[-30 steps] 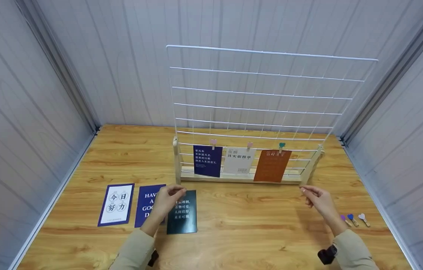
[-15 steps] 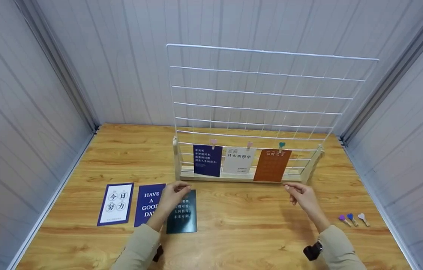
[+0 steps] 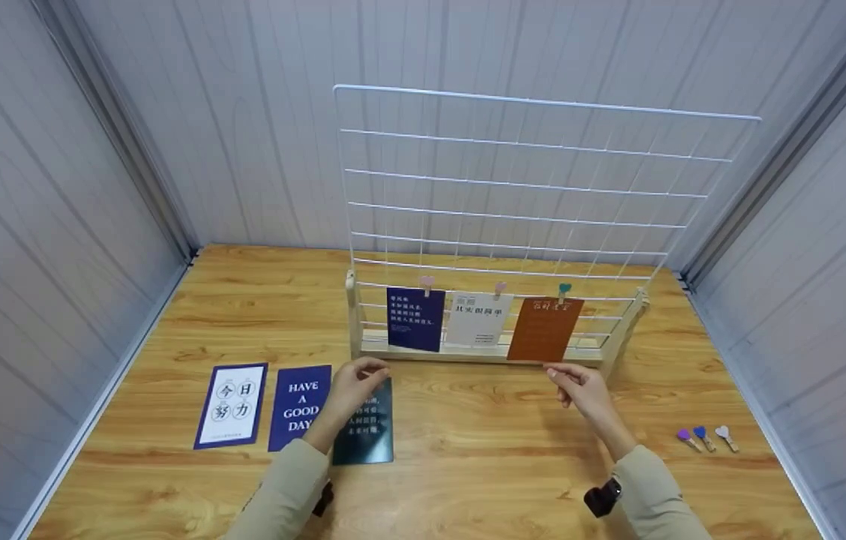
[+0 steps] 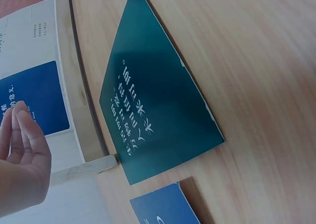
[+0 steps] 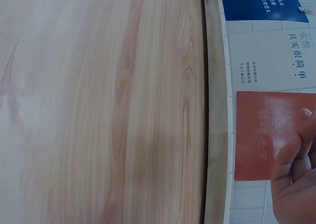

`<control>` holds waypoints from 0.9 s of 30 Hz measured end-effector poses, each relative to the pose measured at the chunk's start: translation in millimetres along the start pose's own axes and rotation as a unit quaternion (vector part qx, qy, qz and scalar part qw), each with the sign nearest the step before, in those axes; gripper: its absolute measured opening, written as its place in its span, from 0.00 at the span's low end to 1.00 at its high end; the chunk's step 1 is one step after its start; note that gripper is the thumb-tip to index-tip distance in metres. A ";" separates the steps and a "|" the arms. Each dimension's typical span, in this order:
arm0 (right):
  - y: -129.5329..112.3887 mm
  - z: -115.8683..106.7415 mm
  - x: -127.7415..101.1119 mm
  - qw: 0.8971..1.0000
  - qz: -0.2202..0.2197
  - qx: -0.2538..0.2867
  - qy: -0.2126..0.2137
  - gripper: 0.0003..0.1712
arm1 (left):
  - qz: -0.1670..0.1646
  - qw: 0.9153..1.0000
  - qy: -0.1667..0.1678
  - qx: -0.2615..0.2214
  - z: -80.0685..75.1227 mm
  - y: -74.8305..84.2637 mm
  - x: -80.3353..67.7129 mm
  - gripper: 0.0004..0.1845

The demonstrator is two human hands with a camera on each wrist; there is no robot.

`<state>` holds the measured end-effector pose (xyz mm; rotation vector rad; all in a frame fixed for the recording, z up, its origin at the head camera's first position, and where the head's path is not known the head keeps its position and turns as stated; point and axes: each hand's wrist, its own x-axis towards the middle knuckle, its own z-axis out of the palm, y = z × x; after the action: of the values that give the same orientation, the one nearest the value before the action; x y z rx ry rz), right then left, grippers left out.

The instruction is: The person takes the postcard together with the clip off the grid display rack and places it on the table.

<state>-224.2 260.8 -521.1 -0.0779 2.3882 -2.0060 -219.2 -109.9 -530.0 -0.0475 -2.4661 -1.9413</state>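
both hands have moved inward since one second ago. the right hand [image 3: 582, 390] was before near the right end of the wooden base [image 3: 468, 354]; now it is in front of the orange card [image 3: 544, 330], fingertips just under the card's lower edge. the left hand [image 3: 358, 382] has shifted a little right and forward, over the top of the dark green card [image 3: 370, 435]. the cards did not move.

the right hand's fingers are loosely curled and hold nothing; whether they touch the orange card i cannot tell. the left hand's fingers are relaxed and near together, holding nothing.

the orange card hangs on the white wire grid [image 3: 535, 187] from a teal heart clip [image 3: 564, 289], rightmost of three hanging cards, with faint pale text on top. the dark green card lies flat on the wooden table [image 3: 483, 465], with white characters.
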 end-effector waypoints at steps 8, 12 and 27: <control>-2.9 15.2 7.9 0.999 0.027 0.024 0.001 0.18 | -0.028 1.000 -0.008 0.006 2.7 4.2 5.6 0.10; -5.5 22.8 12.7 0.999 0.034 0.033 0.003 0.18 | -0.027 1.000 -0.008 0.008 3.1 5.4 9.8 0.11; -12.9 55.6 30.9 0.998 0.037 0.041 0.001 0.14 | 0.019 1.000 0.008 0.006 3.5 8.1 25.1 0.16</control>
<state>-252.0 202.4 -517.6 0.0133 2.2703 -2.0691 -244.0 -104.0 -522.4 -0.0785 -2.4482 -1.9033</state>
